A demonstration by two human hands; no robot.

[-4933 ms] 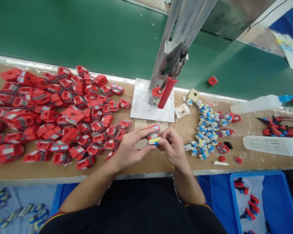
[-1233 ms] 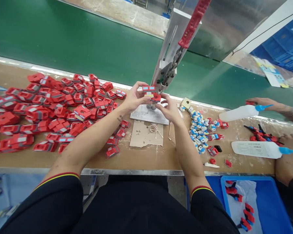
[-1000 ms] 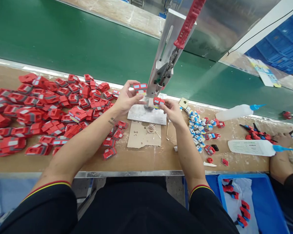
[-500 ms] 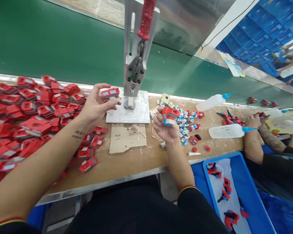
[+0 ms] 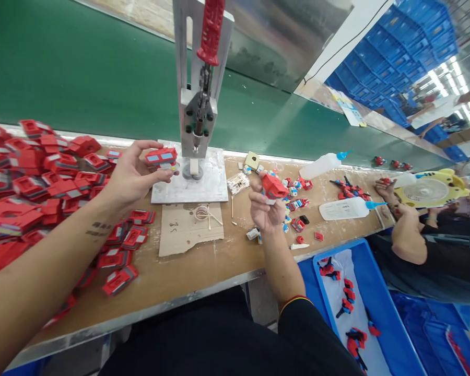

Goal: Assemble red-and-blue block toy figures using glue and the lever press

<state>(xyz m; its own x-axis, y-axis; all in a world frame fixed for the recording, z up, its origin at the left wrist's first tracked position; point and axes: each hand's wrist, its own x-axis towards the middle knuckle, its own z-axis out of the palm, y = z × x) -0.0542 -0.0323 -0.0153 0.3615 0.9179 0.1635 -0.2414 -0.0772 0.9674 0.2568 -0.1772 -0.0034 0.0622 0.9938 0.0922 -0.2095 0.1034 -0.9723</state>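
Note:
In my left hand [image 5: 135, 169] is a red toy vehicle piece [image 5: 161, 156] with pale window panels, pinched between thumb and fingers beside the press. My right hand [image 5: 267, 209] grips a red plastic toy part [image 5: 274, 186] with a pale underside, raised over the bench. Between the hands stands a hand press [image 5: 199, 104] with a red handle [image 5: 211, 31]. A small pale block [image 5: 194, 166] sits on the round seat of its metal base plate [image 5: 215, 190]. Small white, blue and red parts [image 5: 295, 203] lie scattered behind and right of my right hand.
A large heap of red pieces [image 5: 19, 209] covers the left bench. Cardboard [image 5: 188, 245] with cotton swabs lies in front of the press. Two white bottles [image 5: 342, 209] [image 5: 321, 165] stand right of centre. A blue bin [image 5: 391, 324] holds red parts. Co-workers sit at right, near a yellow fan [image 5: 426, 189].
The view has swung right, so the bench appears shifted left. My right hand has turned its part, showing more red and less blue. My left hand keeps its piece near the press.

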